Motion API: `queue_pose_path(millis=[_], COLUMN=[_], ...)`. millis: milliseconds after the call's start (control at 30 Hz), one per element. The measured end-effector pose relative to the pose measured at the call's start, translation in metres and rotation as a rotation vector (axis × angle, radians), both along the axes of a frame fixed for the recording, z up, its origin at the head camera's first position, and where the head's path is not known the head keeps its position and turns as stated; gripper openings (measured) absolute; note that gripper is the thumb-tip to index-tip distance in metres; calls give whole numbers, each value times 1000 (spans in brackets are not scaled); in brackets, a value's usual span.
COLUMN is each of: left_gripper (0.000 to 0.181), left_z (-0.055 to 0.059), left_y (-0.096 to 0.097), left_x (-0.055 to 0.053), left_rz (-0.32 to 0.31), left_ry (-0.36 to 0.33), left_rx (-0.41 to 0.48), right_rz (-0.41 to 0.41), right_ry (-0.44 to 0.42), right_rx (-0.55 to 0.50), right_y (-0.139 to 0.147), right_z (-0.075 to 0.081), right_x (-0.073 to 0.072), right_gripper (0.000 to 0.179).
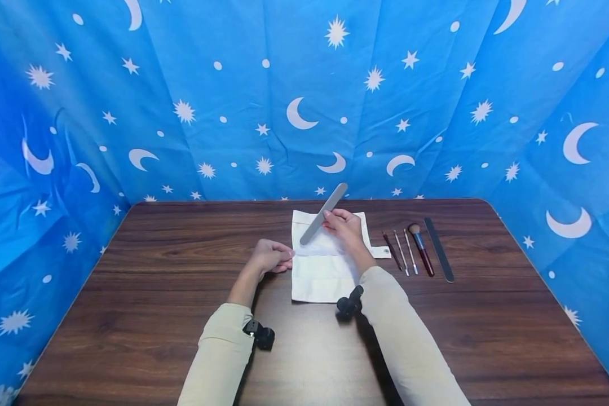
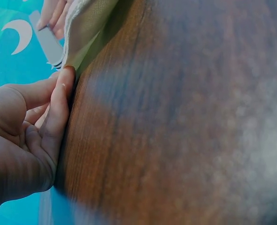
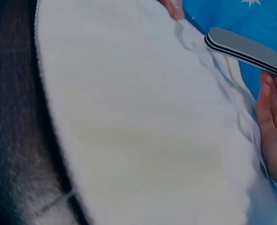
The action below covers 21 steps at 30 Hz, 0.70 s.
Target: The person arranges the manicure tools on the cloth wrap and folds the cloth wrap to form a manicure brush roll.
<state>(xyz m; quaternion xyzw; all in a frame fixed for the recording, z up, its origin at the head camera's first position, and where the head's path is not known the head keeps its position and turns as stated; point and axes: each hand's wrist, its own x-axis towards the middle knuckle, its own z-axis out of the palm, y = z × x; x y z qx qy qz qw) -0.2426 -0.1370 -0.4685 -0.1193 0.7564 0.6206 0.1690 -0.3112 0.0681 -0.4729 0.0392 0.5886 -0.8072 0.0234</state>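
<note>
My right hand (image 1: 344, 226) holds a grey nail file (image 1: 325, 213) slantwise above a white cloth pouch (image 1: 322, 279) that lies spread on the table. In the right wrist view the file (image 3: 246, 47) shows dark and light layers along its edge, its near end over the cloth. At the pouch's left edge, my left hand (image 1: 271, 256) pinches the fabric between thumb and fingers. The left wrist view shows these fingertips (image 2: 65, 77) on the cloth's edge (image 2: 84, 28), slightly raised from the wood.
Right of the pouch lie several slim tools: a dark thin stick (image 1: 392, 251), two metal-tipped sticks (image 1: 410, 252), a makeup brush (image 1: 421, 249) and a dark nail file (image 1: 438, 250). The pouch's snap tab (image 1: 382, 252) points toward them. A blue curtain (image 1: 304, 101) hangs behind the table.
</note>
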Motion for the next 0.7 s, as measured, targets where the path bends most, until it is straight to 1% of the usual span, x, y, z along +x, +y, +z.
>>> queue_pose_path(millis=[67,267,433,567,700], left_gripper=[20,20,20,20,20], left_z=[0,-2,-2,-3,-2], left_y=[1,1,1,1,2], left_x=[0,1,1,1,1], left_rz=[-4,5,10,7,0], left_ry=[4,23,28,31,31], left_rx=[-1,-10,-7,2,-1], right_rz=[-7,-5,21,73,149], right_ry=[7,55,43,15,-16], right_rx=[37,174,222,263,312], right_y=[-2,-7,-10,-9,-6], right_z=[-2,-6,-5,-4,-1], right_x=[0,-2,-1,-2,-2], right_gripper=[7,28,32,32,33])
